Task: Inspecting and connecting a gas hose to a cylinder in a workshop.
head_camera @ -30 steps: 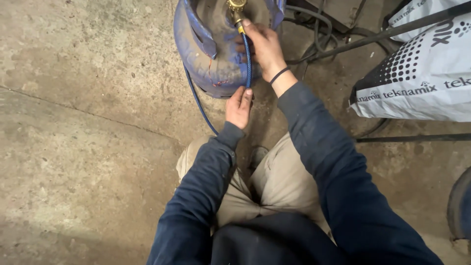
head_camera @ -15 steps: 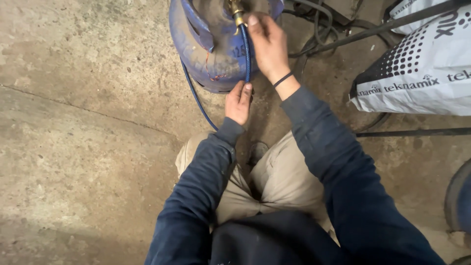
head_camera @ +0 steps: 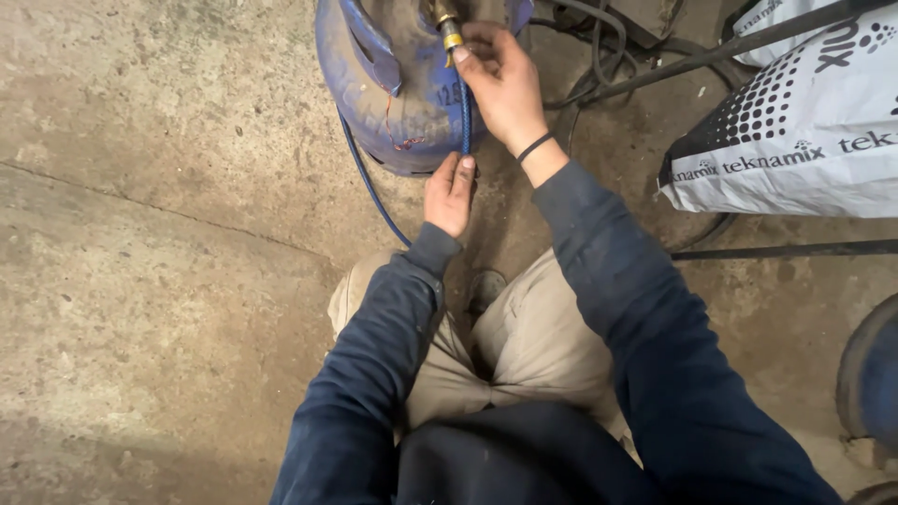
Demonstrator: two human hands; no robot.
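Right hand (head_camera: 505, 89) now lower on blue hose (head_camera: 465, 117), fingers curled, near brass fitting (head_camera: 447, 28)

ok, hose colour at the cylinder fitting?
Blue hose, running down from the brass fitting; head view shows it.

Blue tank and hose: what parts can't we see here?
- Tank: its top is cut off by the head view's upper edge.
- Brass fitting: partly covered by the right hand.
- Hose: its lower part is hidden under the left hand.
- White sack: cut off by the right edge.
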